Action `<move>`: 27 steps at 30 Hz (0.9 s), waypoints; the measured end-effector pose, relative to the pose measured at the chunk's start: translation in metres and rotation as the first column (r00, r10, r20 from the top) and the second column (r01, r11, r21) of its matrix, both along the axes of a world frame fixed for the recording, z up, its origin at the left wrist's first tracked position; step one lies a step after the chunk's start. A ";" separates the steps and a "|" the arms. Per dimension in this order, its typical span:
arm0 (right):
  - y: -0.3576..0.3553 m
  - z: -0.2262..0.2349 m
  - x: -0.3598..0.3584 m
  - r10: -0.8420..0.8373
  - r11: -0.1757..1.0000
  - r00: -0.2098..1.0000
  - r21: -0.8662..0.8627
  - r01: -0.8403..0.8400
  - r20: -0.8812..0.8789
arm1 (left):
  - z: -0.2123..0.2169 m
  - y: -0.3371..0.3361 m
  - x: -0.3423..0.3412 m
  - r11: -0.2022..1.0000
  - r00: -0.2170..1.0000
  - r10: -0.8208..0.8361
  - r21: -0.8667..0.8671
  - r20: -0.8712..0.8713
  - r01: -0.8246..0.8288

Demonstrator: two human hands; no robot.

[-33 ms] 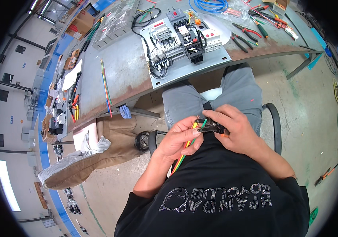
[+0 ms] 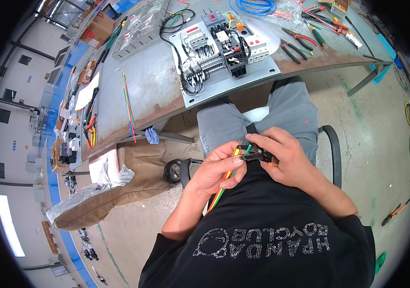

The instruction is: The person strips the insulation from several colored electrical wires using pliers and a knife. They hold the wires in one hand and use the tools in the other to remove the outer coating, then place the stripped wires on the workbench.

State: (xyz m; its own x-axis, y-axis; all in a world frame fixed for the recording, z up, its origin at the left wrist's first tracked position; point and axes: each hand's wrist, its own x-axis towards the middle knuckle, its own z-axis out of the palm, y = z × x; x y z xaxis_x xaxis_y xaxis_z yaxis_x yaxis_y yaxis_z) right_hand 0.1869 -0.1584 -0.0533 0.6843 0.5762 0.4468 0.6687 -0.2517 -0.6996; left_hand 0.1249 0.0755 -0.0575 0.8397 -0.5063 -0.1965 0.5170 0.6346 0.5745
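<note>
My left hand (image 2: 221, 165) is closed round a few thin wires (image 2: 220, 193) in yellow, green and red. Their lower length runs down against my black shirt, and some bare ends show above the fingers. In my right hand (image 2: 284, 156) is a wire stripper (image 2: 256, 153) with a black head and a bit of orange handle showing. Its jaws meet the green wire beside my left thumb. How far the jaws are closed on it is too small to tell. Both hands are over my lap, below the table edge.
Ahead on the metal table (image 2: 152, 96) lies a mounting plate with wired electrical components (image 2: 224, 48). Pliers (image 2: 301, 38) and a screwdriver (image 2: 317, 36) lie to its right, loose wires (image 2: 129, 108) to its left. Another person's brown-trousered leg (image 2: 104, 204) is at left. A chair armrest (image 2: 334, 153) stands at right.
</note>
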 end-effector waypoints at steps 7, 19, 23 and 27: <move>-0.002 0.000 -0.001 0.032 0.999 0.996 0.003 -0.032 -0.084 | -0.002 0.000 -0.002 1.000 1.000 0.009 0.017 -0.007 -0.009; -0.006 -0.011 0.000 0.017 1.000 0.990 0.007 -0.016 -0.141 | -0.004 -0.008 0.000 0.999 0.999 -0.001 0.040 -0.035 0.002; -0.006 -0.022 0.002 -0.001 1.000 0.989 0.004 0.002 -0.151 | -0.013 -0.009 0.002 1.000 0.998 0.003 0.031 -0.056 -0.002; -0.004 -0.024 0.002 -0.019 1.000 0.992 0.015 0.021 -0.128 | -0.009 -0.014 0.003 0.998 0.995 0.048 0.051 -0.089 -0.043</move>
